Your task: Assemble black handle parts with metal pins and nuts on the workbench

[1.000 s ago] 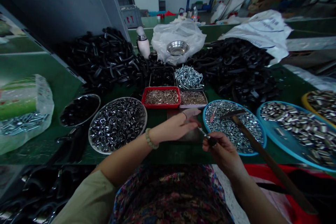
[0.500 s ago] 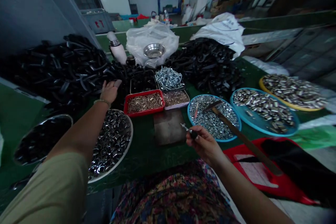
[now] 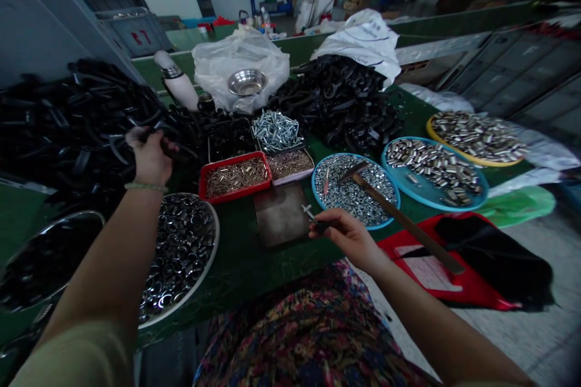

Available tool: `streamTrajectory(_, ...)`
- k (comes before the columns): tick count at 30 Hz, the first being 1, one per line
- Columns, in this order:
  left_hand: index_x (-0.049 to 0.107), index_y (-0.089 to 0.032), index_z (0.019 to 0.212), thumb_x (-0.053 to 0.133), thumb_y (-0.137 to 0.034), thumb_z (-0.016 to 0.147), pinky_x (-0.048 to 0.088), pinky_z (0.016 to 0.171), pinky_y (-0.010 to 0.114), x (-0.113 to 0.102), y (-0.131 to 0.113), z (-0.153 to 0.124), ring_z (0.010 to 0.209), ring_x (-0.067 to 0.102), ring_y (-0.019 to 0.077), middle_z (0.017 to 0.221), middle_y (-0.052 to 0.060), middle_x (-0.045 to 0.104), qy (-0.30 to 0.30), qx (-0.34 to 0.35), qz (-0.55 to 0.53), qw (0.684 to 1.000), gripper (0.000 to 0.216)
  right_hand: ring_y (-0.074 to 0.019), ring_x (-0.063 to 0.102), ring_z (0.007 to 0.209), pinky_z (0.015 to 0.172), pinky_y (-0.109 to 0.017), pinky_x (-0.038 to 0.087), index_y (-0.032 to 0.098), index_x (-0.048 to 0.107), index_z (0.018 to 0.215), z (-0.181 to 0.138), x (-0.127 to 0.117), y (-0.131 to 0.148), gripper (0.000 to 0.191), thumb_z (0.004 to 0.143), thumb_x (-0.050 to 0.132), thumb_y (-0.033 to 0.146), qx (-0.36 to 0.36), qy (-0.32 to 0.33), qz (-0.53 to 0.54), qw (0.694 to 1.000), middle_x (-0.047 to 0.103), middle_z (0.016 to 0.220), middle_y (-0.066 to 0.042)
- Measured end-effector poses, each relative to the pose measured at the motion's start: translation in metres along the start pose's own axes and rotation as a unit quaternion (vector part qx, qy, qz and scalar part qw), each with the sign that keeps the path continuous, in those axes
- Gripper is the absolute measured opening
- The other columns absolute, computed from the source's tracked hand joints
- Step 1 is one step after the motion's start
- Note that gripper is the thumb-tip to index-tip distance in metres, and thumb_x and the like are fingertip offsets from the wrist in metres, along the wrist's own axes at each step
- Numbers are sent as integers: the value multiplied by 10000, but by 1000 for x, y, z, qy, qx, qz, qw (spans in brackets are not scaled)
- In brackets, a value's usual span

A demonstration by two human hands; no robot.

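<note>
At the edge of the heap of black curved parts point(image 3: 82, 115), my left hand point(image 3: 150, 154) is closed around one dark part point(image 3: 181, 150), partly hidden by the fingers and blurred. My right hand point(image 3: 347, 233) pinches a small black piece with a silver bolt point(image 3: 308, 211) sticking out to the left, over the right edge of a flat metal plate point(image 3: 279, 217). Below my left wrist lies a round tray point(image 3: 216, 230) of shiny metal rings. Red point(image 3: 203, 192) and pale point(image 3: 308, 172) trays of small pins sit behind the plate.
A hammer point(image 3: 394, 214) lies across a blue tray point(image 3: 397, 193) of small metal pieces. Another blue tray point(image 3: 485, 190) and a yellow tray point(image 3: 521, 160) hold metal cylinders. Silver bolts point(image 3: 276, 131), a metal bowl point(image 3: 247, 81) and a thermos point(image 3: 181, 86) stand farther back.
The view has shifted, so the table contents sit further left. My left hand, spread before over the heap, is now closed on a dark part. My right hand still holds its piece.
</note>
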State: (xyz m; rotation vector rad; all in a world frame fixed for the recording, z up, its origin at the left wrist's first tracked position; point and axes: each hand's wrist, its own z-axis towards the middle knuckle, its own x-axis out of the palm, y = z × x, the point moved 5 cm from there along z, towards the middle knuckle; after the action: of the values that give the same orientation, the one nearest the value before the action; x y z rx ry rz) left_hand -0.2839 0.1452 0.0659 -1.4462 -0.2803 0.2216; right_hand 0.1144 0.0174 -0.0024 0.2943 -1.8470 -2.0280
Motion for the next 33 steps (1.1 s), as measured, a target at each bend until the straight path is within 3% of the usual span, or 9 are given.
streamTrajectory(3,623,-213,1042,542,-539,863,126,379,163,79,9,-72,360,232,2,680,7,615,152,-172,-78,970,380,-155,671,960,856,-326,540,246,587,1155,-3,9,19,263,923,496,161,-88,73,-197,974,693,1004,-53)
streamTrajectory(5,552,-220,1217,584,-540,831,123,357,168,124,19,-134,348,263,7,811,59,681,312,-296,-60,901,503,-160,642,1026,884,-319,525,231,563,1198,-6,18,27,315,921,464,120,-148,144,-279,938,678,1071,-74)
streamTrajectory(9,469,-171,1339,599,-620,774,109,329,183,153,10,-209,315,270,27,667,74,667,463,-323,-138,813,734,-168,656,1001,843,-302,549,193,557,1198,-10,19,24,327,913,432,89,-180,210,-369,887,682,1077,-92)
streamTrajectory(11,488,-163,1318,610,-595,782,145,334,179,150,7,-218,330,294,31,624,49,633,443,-307,-172,824,699,-186,660,1006,846,-332,559,179,559,1201,-11,10,19,334,909,425,88,-177,177,-421,872,685,1074,-100)
streamTrajectory(15,518,-219,1179,730,-300,760,354,460,161,146,27,-209,505,467,51,697,-28,556,217,-274,-161,923,477,-204,636,1089,880,-365,557,181,557,1253,-15,4,18,394,905,406,76,-217,120,-497,832,670,1155,-117)
streamTrajectory(18,506,-215,1102,767,-242,704,384,479,163,158,39,-211,570,500,65,738,-40,533,121,-247,-159,948,476,-216,624,1115,891,-381,554,194,559,1286,-18,11,24,419,908,410,90,-256,88,-512,815,656,1206,-126)
streamTrajectory(22,495,-206,1082,780,-241,681,343,442,154,172,40,-215,537,465,60,687,-57,510,110,-244,-181,947,493,-208,646,1077,896,-366,547,217,578,1238,-17,21,24,369,910,444,113,-221,55,-391,892,674,1157,-106)
streamTrajectory(26,524,-183,1080,797,-233,666,302,423,152,175,38,-217,499,419,47,629,-72,474,137,-259,-185,938,499,-139,709,726,687,-288,585,239,513,1200,-13,18,8,261,960,421,196,-95,14,-137,986,700,903,-30)
streamTrajectory(33,540,-205,1094,796,-221,663,311,433,141,176,49,-223,503,414,27,800,-11,614,141,-255,-227,929,502,-193,637,1088,921,-362,529,252,580,1177,-24,21,13,331,903,452,119,-173,69,-278,942,674,1136,-79)
